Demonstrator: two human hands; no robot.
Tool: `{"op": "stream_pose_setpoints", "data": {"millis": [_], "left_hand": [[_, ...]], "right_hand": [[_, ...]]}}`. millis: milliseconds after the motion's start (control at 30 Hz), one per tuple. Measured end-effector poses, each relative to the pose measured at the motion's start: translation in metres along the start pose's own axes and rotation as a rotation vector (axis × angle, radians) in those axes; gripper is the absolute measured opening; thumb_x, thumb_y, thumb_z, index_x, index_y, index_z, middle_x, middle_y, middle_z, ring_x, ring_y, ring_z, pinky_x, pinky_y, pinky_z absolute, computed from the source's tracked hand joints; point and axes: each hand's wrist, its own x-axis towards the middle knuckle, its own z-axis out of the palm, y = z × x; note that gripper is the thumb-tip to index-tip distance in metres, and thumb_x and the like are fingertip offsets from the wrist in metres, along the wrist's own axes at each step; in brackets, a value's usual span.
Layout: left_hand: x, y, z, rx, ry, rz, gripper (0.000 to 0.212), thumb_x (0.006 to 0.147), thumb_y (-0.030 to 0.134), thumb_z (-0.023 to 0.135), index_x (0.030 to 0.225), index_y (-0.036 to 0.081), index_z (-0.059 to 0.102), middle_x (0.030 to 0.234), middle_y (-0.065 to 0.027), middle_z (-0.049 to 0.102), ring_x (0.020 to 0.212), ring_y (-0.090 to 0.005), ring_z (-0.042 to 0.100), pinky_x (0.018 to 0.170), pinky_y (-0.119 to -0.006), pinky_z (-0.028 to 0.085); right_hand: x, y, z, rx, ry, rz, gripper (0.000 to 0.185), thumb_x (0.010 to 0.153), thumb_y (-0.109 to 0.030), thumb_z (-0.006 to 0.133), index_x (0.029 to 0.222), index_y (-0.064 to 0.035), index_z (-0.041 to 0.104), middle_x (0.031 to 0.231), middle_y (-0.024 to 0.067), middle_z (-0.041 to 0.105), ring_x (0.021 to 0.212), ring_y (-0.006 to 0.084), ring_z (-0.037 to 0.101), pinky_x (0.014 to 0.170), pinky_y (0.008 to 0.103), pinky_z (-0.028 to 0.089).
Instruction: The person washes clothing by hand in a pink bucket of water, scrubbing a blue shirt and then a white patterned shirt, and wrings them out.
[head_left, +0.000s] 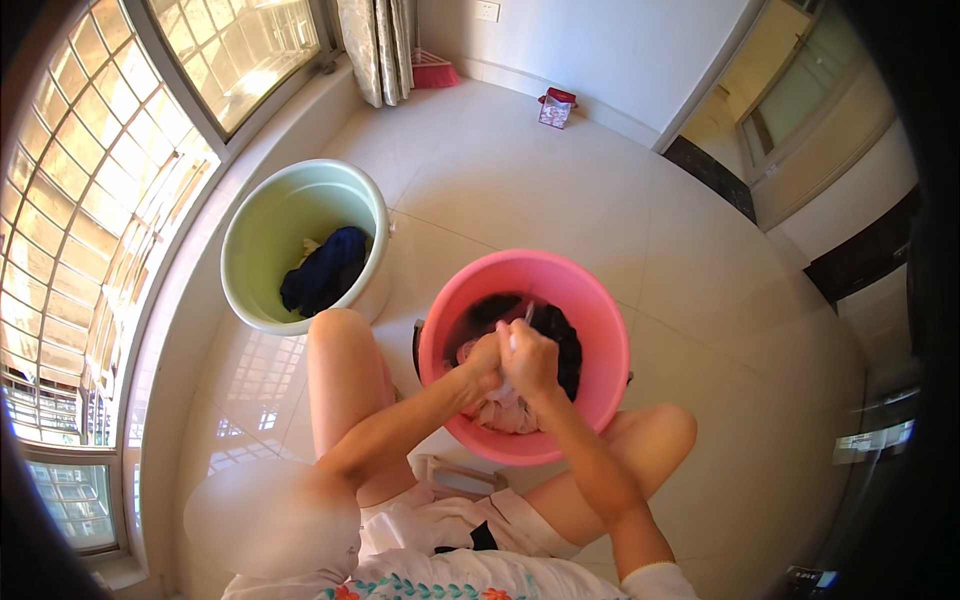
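Both of my hands are together over a pink plastic bucket (527, 262) that stands between my knees. My left hand (484, 361) and my right hand (531, 358) are clenched side by side on a wet, pale cloth (507, 391), mostly hidden by my fingers. Just below them, a light pink garment (506, 417) lies in the near part of the bucket. Dark clothes (564, 341) lie in the bucket around and beyond my hands. Some water, blurred, seems to show just beyond my right knuckles.
A pale green bucket (259, 300) holding dark blue cloth (330, 266) stands beyond my left knee. A small stool (461, 480) shows below me. At the far wall are a red broom (435, 71), a curtain (375, 49) and a small red-and-white box (556, 111). A barred window (90, 225) runs along the left.
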Motion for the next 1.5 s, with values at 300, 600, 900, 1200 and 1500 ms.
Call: {"op": "stream_pose_setpoints", "data": {"millis": [300,600,900,1200,1500], "left_hand": [[-0.014,0.015,0.013,0.443,0.218,0.094,0.035,0.084,0.038,0.041,0.081,0.007,0.056,0.073,-0.0017,0.055,0.063,-0.0122,0.050,0.057,-0.026,0.041],[-0.020,0.041,0.023,0.759,0.190,0.295,0.053,0.078,0.053,0.044,0.092,0.002,0.050,0.085,-0.0068,0.051,0.076,-0.0153,0.048,0.067,-0.026,0.041],[-0.013,0.038,-0.009,1.180,-0.179,0.094,0.041,0.077,0.027,0.058,0.105,-0.001,0.048,0.092,-0.0084,0.058,0.082,-0.0152,0.055,0.073,-0.031,0.044],[0.004,0.023,-0.005,0.112,-0.162,0.018,0.039,0.086,0.043,0.037,0.096,0.008,0.050,0.088,-0.0039,0.055,0.082,-0.0156,0.053,0.076,-0.030,0.043],[0.029,-0.007,-0.061,0.139,0.068,0.200,0.023,0.087,0.032,0.039,0.087,0.011,0.050,0.081,-0.0016,0.053,0.078,-0.0140,0.052,0.072,-0.027,0.044]], "right_hand": [[0.011,0.034,-0.016,0.150,-0.057,0.228,0.015,0.081,-0.018,0.051,0.077,-0.0041,0.048,0.064,0.0122,0.054,0.059,0.0294,0.054,0.051,0.0366,0.041],[0.018,0.011,-0.045,0.610,-0.436,0.306,0.035,0.074,-0.014,0.061,0.105,-0.0027,0.049,0.087,0.0054,0.056,0.080,0.0105,0.051,0.071,0.0253,0.041],[0.030,0.040,-0.071,0.595,-0.042,0.474,0.018,0.077,-0.018,0.055,0.073,0.0001,0.052,0.061,0.0045,0.051,0.055,0.0077,0.045,0.049,0.0262,0.037],[0.004,-0.009,-0.027,0.325,0.077,0.040,0.018,0.072,-0.002,0.050,0.089,-0.0039,0.054,0.079,0.0132,0.053,0.073,0.0293,0.053,0.063,0.0341,0.043],[0.003,-0.012,-0.004,-0.059,-0.040,-0.090,0.027,0.077,-0.028,0.053,0.060,-0.0068,0.048,0.061,0.0119,0.051,0.054,0.0287,0.052,0.043,0.0377,0.040]]}}
